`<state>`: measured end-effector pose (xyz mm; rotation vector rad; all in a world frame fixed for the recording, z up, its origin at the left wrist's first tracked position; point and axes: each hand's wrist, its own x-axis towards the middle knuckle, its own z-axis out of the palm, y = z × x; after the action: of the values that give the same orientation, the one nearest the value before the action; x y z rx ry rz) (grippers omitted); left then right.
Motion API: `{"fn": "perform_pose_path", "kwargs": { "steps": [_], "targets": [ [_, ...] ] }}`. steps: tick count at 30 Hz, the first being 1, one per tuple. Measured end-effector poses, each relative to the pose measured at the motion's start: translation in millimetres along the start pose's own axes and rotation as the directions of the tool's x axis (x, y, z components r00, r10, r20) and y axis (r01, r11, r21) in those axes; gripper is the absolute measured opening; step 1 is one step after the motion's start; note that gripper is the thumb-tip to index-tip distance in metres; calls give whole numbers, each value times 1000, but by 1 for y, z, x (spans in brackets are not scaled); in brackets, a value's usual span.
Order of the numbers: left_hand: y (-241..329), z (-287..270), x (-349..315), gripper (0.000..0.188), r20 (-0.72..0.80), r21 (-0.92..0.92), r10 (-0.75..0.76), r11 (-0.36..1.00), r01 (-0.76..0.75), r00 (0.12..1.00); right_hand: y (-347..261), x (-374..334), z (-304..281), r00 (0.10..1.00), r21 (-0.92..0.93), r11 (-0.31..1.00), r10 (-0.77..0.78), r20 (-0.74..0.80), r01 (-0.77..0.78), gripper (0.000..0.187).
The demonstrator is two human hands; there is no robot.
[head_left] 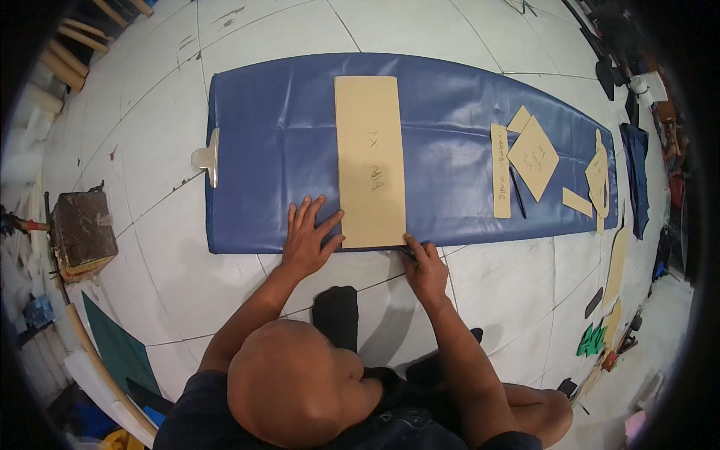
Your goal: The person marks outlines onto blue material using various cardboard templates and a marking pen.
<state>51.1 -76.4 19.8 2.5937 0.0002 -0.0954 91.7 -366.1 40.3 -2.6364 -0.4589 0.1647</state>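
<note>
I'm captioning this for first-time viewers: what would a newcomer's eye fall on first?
The glossy blue sheet, lying across the white tiled floor, stands out first. On it lies a tan rectangular card with handwriting, the left hand at its lower left edge and the right hand at its lower right corner. Toward the sheet's right end, a tan diamond-shaped card lies beside a slim dark pen.

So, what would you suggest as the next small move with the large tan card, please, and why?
I'd probably square the large tan card gently against the near edge of the blue sheet: its near edge lies almost along the sheet's, and the left hand and right hand are already at its two near corners.
</note>
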Motion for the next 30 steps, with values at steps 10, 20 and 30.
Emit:
{"fn": "perform_pose_path", "kwargs": {
  "steps": [10, 20, 30],
  "targets": [
    [1, -1, 3, 49, 25, 9, -9, 1000, 9, 1000, 5, 0, -3, 999, -14, 999, -50, 3, 50, 58],
    [0, 3, 1, 52, 30, 51, -11, 999, 9, 999, 3, 3, -8, 991, -66, 997, -19, 134, 28, 53],
    [-17, -24, -11, 39, -401, -387, -201, 922, 34, 894, -5, 13, -16, 983, -88, 983, -151, 105, 160, 49]
  ]
}}
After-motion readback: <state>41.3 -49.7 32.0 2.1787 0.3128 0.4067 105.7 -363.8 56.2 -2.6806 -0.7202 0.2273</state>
